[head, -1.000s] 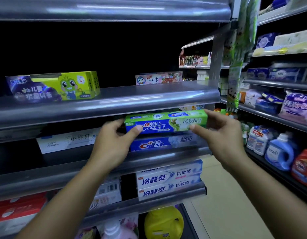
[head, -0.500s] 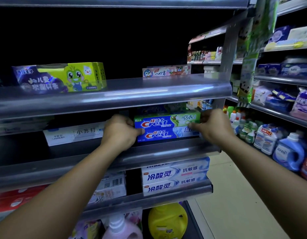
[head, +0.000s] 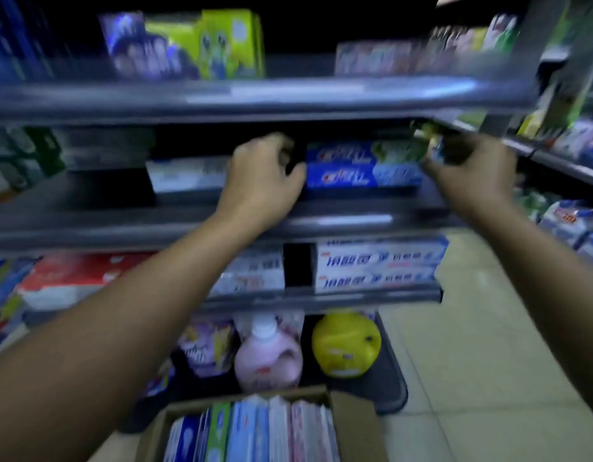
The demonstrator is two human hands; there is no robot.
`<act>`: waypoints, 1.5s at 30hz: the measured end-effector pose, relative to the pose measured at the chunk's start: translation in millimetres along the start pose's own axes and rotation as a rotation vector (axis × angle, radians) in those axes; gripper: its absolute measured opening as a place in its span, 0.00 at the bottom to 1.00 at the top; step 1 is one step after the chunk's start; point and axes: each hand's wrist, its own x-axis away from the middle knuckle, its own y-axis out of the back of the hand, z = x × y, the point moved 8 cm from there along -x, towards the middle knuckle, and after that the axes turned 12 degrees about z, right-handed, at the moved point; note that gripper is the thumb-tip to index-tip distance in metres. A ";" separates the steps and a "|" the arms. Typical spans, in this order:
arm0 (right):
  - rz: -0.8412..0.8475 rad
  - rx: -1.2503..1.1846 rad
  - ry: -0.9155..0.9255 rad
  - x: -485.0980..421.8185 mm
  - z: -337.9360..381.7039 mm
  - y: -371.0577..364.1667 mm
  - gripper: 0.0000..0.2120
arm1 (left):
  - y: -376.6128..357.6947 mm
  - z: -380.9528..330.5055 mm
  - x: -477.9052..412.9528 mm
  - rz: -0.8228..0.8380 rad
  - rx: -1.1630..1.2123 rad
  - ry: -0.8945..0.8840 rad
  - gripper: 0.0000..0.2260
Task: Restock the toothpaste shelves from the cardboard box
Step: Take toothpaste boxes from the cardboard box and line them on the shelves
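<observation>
Two toothpaste cartons lie stacked flat near the right end of the middle shelf (head: 355, 225), long faces to the aisle. The upper carton (head: 362, 154) is blue at its left and turns green toward its right end. The lower carton (head: 362, 177) is blue throughout, and the red-and-white lettering on both is too smeared to read. Two hands flank the stack. The left hand (head: 265, 181) is at its left end, fingers (head: 275, 145) curled and thumb close by the lower carton; blur hides whether it touches or grips anything. The right hand (head: 472, 175) is at the right end with its fingers (head: 442, 171) against the upper carton's end, and whether they pinch it or merely rest there cannot be told. One white carton (head: 188, 175) lies on the same shelf just left of the left hand. One shelf down, two white-and-blue cartons (head: 378, 271) are stacked the same way. Below them stand one pink bottle (head: 268, 358) and one yellow bottle (head: 347, 345), side by side. One open cardboard box (head: 352, 415) sits at the bottom of the view, packed with blue, green, white and pinkish cartons on end, too blurred to count. One yellow-green box (head: 201, 45) rests on the shelf above.
</observation>
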 end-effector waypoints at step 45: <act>0.885 -0.426 0.133 402.0 9.5 -238.3 0.23 | -101.6 173.6 387.9 0.436 1.260 1.069 0.24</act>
